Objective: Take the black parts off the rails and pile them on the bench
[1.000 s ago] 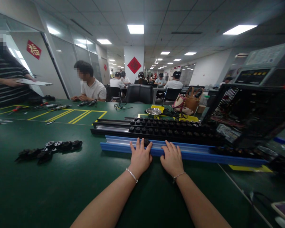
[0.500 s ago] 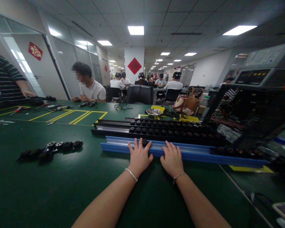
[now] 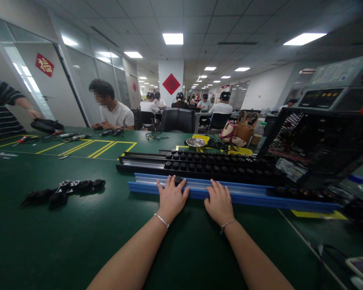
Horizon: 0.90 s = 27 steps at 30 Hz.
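Note:
A long blue rail (image 3: 248,195) lies across the green table. My left hand (image 3: 172,198) rests on its left part, fingers spread, with a small black part (image 3: 178,181) in the channel by the fingertips. Farther right, my right hand (image 3: 219,201) lies on the same rail with its fingers stretched out and nothing visible in them. Several black parts (image 3: 302,193) sit in the rail's right end. Just behind it are black rails (image 3: 142,164) carrying rows of similar black parts.
Loose black parts (image 3: 86,185) lie on the left. A metal bowl (image 3: 195,142) stands behind the rails, and an open computer case (image 3: 323,141) at the right. A seated person (image 3: 117,114) is across the table; another person's hand (image 3: 34,114) touches a black pouch (image 3: 46,125).
My left hand and the small black part have shifted slightly left along the blue rail. My right hand has stayed in place. At far left, the person's hand and pouch have moved.

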{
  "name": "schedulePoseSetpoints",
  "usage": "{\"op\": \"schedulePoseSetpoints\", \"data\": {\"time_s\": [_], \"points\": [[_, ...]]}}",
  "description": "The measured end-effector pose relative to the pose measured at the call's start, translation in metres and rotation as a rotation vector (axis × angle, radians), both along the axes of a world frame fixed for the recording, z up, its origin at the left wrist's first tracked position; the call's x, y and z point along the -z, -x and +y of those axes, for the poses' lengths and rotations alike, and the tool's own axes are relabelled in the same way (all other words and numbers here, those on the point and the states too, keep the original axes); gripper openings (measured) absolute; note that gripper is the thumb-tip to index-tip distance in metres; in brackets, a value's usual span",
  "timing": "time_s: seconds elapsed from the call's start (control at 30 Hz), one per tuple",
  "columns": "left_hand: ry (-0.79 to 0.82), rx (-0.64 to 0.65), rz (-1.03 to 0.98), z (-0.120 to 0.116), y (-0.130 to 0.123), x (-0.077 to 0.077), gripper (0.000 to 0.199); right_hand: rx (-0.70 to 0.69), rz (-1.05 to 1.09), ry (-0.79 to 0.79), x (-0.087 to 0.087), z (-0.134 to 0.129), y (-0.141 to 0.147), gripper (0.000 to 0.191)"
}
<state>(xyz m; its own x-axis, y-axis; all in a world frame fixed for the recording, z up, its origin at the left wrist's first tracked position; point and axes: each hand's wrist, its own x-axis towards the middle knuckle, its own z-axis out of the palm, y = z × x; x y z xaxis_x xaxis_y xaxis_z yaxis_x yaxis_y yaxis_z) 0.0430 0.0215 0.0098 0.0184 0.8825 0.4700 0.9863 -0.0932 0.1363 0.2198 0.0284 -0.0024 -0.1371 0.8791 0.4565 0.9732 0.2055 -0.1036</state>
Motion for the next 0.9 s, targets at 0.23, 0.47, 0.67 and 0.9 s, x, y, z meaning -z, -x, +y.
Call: {"op": "schedulePoseSetpoints", "data": {"time_s": [0.23, 0.47, 0.67, 0.9], "points": [[-0.005, -0.019, -0.015, 0.000, 0.007, -0.002, 0.043, -0.002, -0.001, 0.011, -0.001, 0.000, -0.001, 0.033], [-0.013, -0.046, -0.041, 0.002, 0.014, -0.002, 0.042, 0.002, 0.010, 0.041, -0.003, -0.001, -0.001, 0.035], [-0.030, -0.048, -0.070, 0.004, 0.020, -0.001, 0.038, 0.001, 0.031, 0.054, -0.003, -0.001, -0.001, 0.035], [-0.040, -0.082, -0.096, 0.009, 0.033, 0.000, 0.034, -0.002, 0.034, 0.067, -0.004, -0.002, -0.001, 0.035]]}}
